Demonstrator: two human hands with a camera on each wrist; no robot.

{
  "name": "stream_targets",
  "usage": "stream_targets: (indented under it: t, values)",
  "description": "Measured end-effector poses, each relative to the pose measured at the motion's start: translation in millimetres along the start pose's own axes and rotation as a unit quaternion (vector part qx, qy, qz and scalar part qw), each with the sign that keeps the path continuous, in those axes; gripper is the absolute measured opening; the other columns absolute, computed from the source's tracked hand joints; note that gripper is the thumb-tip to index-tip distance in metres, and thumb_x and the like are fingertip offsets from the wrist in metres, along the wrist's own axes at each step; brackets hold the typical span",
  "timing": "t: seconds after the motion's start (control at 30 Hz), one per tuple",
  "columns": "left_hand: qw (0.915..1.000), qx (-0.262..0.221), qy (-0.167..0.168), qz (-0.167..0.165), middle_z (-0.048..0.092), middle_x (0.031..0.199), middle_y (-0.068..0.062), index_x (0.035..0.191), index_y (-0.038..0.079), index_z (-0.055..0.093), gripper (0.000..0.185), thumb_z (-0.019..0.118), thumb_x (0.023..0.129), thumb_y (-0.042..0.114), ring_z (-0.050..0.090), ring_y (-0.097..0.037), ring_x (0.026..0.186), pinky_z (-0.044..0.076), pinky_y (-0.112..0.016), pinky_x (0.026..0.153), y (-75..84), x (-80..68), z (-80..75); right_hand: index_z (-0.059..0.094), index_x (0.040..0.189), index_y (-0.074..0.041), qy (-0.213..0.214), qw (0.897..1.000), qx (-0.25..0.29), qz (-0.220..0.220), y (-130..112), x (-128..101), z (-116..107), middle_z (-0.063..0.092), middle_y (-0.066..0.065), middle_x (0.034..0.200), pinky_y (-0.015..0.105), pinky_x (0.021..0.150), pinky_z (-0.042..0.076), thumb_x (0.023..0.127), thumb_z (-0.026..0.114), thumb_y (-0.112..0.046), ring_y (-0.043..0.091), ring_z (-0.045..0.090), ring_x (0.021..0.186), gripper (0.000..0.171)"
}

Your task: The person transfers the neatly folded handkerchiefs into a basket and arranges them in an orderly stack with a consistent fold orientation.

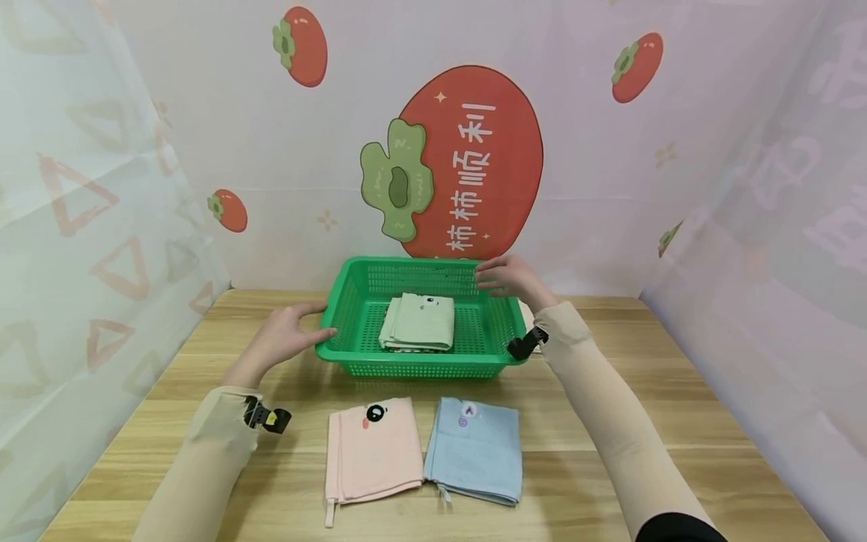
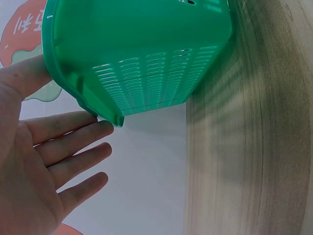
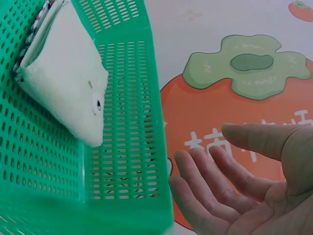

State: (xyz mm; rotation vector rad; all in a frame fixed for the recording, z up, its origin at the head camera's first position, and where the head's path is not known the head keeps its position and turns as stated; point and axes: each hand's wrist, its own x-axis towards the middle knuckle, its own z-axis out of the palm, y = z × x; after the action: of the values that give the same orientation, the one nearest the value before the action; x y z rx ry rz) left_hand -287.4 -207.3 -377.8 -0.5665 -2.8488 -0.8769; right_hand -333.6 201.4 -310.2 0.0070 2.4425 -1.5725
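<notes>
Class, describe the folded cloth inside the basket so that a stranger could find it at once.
Start at the green basket at the middle of the wooden table. The pale green folded cloth lies on its floor. Unlike the pink cloth and blue cloth, it is in the basket.

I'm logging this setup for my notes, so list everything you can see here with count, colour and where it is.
Basket: one, green perforated plastic, at the middle of the table, toward the back.
Folded towel in basket: one stack, pale green on top, lying on the basket floor.
Pink towel: one, folded, on the table in front of the basket, left of the blue one.
Blue towel: one, folded, on the table beside the pink one, edges touching.
Table: one, light wood.
Backdrop: one, white with red persimmon prints, behind the table.
Left hand: open, fingers at the basket's left rim.
Right hand: open, at the basket's back right rim.
</notes>
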Motion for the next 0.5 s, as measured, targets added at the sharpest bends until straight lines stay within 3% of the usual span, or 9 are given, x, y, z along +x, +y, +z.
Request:
stream_targets:
  t: [0.5]
  values:
    - [1.0000,-0.006,-0.001,-0.001,0.057,0.131,-0.019,0.132,0.004,0.055,0.066,0.068,0.083,0.046,0.049,-0.040,0.125,0.041,-0.058,0.099,0.0,-0.4,0.2,0.049,0.134,0.001,0.010,1.000,0.003,-0.019,0.1,-15.2,-12.0,0.051,0.023,0.135,0.046,0.101,0.045,0.095,0.056,-0.018,0.036,0.054,0.121,0.044]
